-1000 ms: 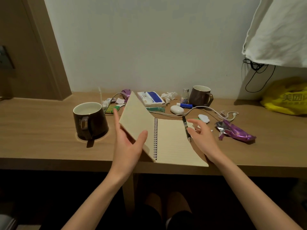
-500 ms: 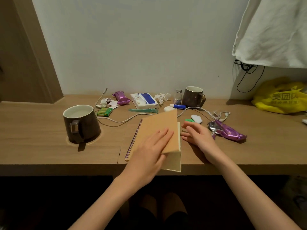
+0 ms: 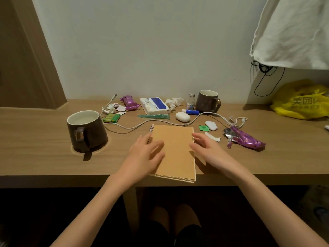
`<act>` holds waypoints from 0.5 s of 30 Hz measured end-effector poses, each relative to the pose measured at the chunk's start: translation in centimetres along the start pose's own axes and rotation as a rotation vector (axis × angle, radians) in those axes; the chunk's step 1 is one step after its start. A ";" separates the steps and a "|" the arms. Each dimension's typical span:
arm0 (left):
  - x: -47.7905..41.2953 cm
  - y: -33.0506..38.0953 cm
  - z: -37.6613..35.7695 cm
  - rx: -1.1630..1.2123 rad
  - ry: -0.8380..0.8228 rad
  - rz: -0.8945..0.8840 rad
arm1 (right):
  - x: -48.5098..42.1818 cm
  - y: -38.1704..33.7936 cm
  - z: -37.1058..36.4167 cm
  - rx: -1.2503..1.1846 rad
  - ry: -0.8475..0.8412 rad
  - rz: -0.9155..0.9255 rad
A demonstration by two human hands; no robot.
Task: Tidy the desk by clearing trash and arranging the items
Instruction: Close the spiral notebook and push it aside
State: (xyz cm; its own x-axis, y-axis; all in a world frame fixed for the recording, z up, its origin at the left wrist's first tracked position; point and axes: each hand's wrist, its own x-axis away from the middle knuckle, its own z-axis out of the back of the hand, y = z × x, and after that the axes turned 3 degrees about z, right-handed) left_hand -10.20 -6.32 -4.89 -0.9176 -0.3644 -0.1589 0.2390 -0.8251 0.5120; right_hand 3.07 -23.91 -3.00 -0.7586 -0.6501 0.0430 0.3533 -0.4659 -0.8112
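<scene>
— Where's the notebook (image 3: 176,150)?
— Closed at the desk's (image 3: 35,157) near edge; your left hand (image 3: 144,154) lies flat on it, right hand (image 3: 208,148) loose at its side, neither gripping.
— Handling?
— Likely light, floppy card: pinch near the spiral (image 3: 151,129).

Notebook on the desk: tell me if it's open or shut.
Shut. The notebook lies flat, brown cover on top, page edges stacked beneath; no inner page shows.
</scene>
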 end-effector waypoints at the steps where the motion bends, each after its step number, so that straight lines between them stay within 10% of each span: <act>1: -0.3 -0.2 0.1 0.054 -0.011 0.038 | 0.0 -0.1 -0.5 0.049 -0.038 -0.017; 15: -3.0 0.9 -0.5 0.842 0.198 0.339 | -0.3 -1.0 -2.5 -0.238 0.131 -0.077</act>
State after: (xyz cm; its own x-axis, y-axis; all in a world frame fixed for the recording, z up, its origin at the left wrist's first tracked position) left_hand -7.08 -6.18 -4.32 -0.7514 -0.6598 0.0101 0.1043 -0.1036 0.9891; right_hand 1.59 -21.75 -3.64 -0.8479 -0.5280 0.0469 0.1651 -0.3472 -0.9231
